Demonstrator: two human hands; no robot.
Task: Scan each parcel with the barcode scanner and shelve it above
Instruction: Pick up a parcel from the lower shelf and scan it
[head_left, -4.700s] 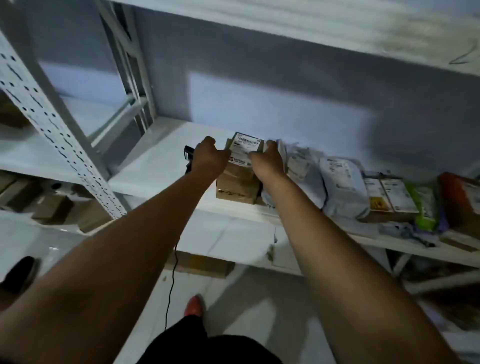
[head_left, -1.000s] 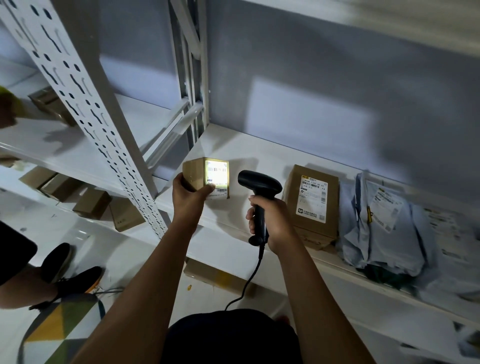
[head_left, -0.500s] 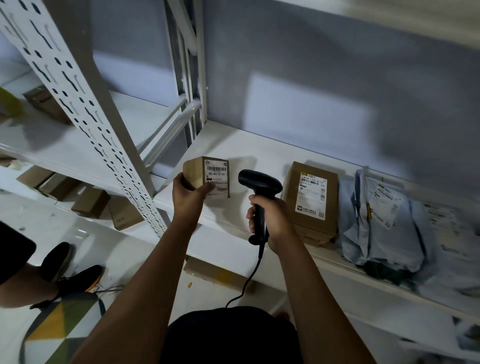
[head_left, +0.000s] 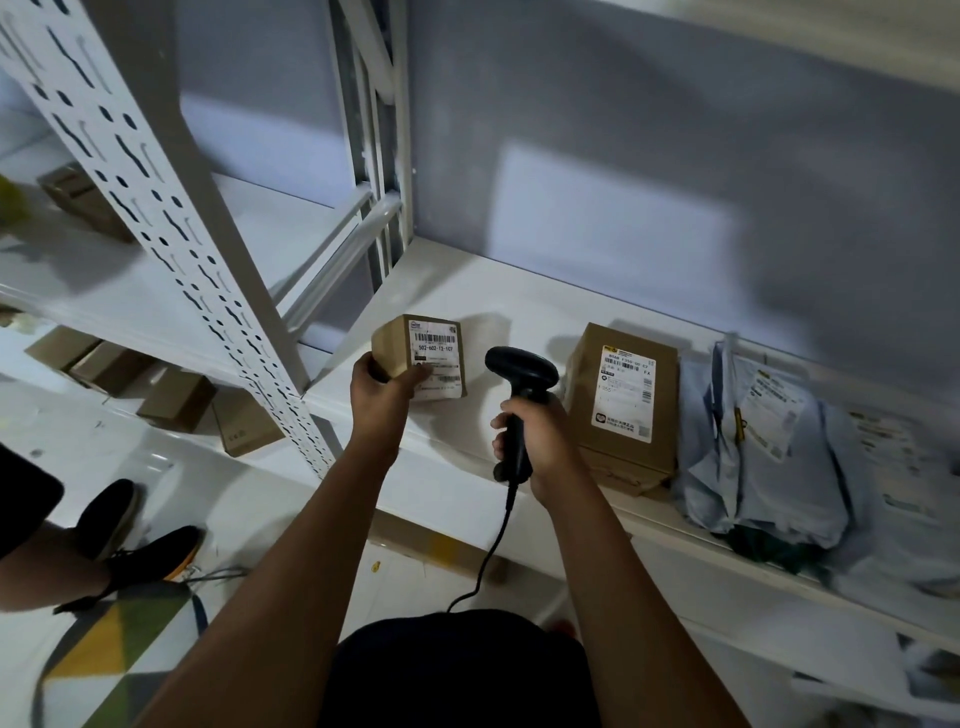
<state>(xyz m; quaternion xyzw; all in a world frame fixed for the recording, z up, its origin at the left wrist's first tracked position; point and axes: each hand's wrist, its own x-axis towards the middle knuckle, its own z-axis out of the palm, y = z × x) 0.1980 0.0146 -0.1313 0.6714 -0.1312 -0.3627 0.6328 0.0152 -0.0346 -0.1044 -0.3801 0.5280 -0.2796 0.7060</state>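
My left hand (head_left: 378, 395) grips a small brown cardboard parcel (head_left: 400, 347) above the left end of the white shelf (head_left: 519, 301), its white barcode label facing me. To its right my right hand (head_left: 540, 441) holds the black corded barcode scanner (head_left: 521, 370) by the handle, head up and turned toward the parcel. A larger brown box (head_left: 623, 405) with a white label lies on the shelf right of the scanner. Grey poly mailer bags (head_left: 758, 457) are piled further right.
A perforated white upright post (head_left: 171, 218) stands left of the parcel. Brown boxes (head_left: 171, 400) sit on a lower shelf at the left. Another person's legs and dark shoes (head_left: 114, 530) are on the floor at the lower left. The scanner cable (head_left: 488, 551) hangs down to my body.
The scanner's bright light on the parcel label, seen a second ago, has gone out. Both hands have stayed nearly still, the parcel held beside the scanner.
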